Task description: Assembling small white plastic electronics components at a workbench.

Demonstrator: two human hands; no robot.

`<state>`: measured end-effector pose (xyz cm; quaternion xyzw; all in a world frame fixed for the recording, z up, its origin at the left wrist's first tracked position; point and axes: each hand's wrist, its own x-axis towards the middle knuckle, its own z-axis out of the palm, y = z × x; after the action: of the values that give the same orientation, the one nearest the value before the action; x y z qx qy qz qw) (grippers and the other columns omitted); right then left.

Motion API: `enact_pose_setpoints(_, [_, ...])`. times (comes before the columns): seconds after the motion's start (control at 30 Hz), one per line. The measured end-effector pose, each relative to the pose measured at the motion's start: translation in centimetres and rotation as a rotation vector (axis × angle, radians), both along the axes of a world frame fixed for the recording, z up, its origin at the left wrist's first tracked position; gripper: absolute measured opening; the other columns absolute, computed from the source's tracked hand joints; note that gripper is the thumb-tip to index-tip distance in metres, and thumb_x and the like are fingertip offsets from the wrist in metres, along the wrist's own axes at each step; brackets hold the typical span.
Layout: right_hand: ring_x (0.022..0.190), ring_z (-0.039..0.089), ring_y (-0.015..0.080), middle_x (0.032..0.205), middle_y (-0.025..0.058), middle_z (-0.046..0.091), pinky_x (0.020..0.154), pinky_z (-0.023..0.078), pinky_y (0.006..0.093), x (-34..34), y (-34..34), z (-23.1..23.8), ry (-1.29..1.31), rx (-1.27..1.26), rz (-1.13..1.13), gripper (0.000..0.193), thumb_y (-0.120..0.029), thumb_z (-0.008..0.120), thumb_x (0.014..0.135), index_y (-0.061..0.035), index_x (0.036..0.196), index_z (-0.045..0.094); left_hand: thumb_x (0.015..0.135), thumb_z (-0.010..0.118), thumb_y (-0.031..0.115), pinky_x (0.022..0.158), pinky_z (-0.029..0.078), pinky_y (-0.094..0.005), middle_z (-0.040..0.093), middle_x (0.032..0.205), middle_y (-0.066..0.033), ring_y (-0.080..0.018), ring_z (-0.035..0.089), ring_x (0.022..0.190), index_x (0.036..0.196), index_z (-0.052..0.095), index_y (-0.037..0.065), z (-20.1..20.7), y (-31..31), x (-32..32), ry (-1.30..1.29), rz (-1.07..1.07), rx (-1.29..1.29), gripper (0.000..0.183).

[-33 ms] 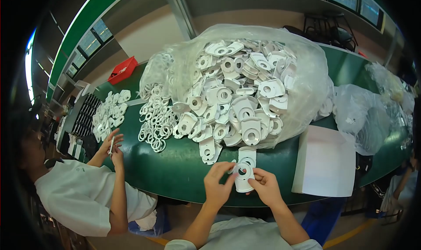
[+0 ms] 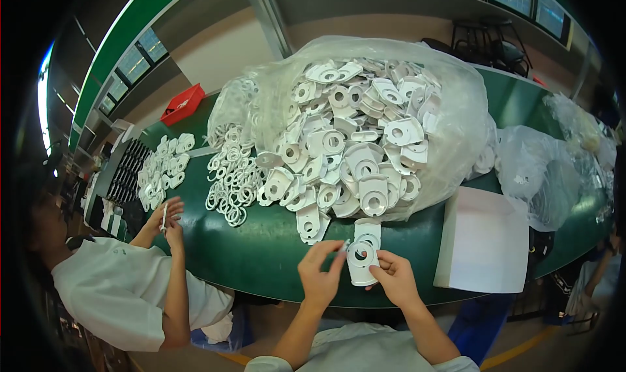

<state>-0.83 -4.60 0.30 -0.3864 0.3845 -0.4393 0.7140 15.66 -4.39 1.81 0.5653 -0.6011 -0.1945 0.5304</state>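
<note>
My right hand (image 2: pixel 396 279) is closed on the right edge of a white plastic plate (image 2: pixel 360 277), rounded on top with a round hole. Left of it, my left hand (image 2: pixel 318 275) pinches a small white piece (image 2: pixel 345 245) between thumb and fingertips. Too little of that piece shows to tell its kind. It is close to the plate's upper left edge. Just beyond the held plate, another white plate (image 2: pixel 368 227) lies on the green table (image 2: pixel 274 267). A large heap of similar plates (image 2: pixel 332 141) rises behind it, with white rings (image 2: pixel 229 188) piled to its left.
A clear plastic bag (image 2: pixel 450 111) surrounds the heap. To the right are a white box (image 2: pixel 486 241) and more plastic bags (image 2: pixel 538 170). At left a co-worker (image 2: pixel 120 287) holds a white part near more white pieces (image 2: pixel 163 166). A red bin (image 2: pixel 182 104) sits at the far left.
My left hand has shifted slightly left, off the plate, with the small white piece at its fingertips. The plate in my right hand has tilted slightly. The co-worker's white part has turned a little.
</note>
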Motion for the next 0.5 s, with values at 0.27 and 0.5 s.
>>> enact_pose_setpoints(0.27, [0.077,0.063,0.0108,0.098,0.0090,0.066,0.058,0.053,0.0233,0.6,0.1,0.1,-0.037,0.005,0.029,0.029,0.000,0.054,0.088,0.0061,0.116,0.054,0.079,0.067,-0.002,0.071,0.048,-0.0223,0.066,0.085,-0.0079,-0.0112,0.059,0.087,0.099,0.065,-0.003,0.1,-0.4,-0.3,-0.235,0.036,-0.163,0.020])
enact_pose_setpoints(0.5, [0.068,0.060,0.0069,0.088,0.0053,0.066,0.050,0.046,0.0194,1.6,0.5,0.1,0.043,-0.034,-0.023,0.026,-0.003,0.058,0.086,0.0035,0.112,0.057,0.079,0.067,-0.005,0.070,0.049,-0.0220,0.066,0.090,-0.0079,-0.0104,0.061,0.079,0.102,0.064,-0.005,-1.2,0.3,-0.4,0.638,-0.053,0.296,0.022])
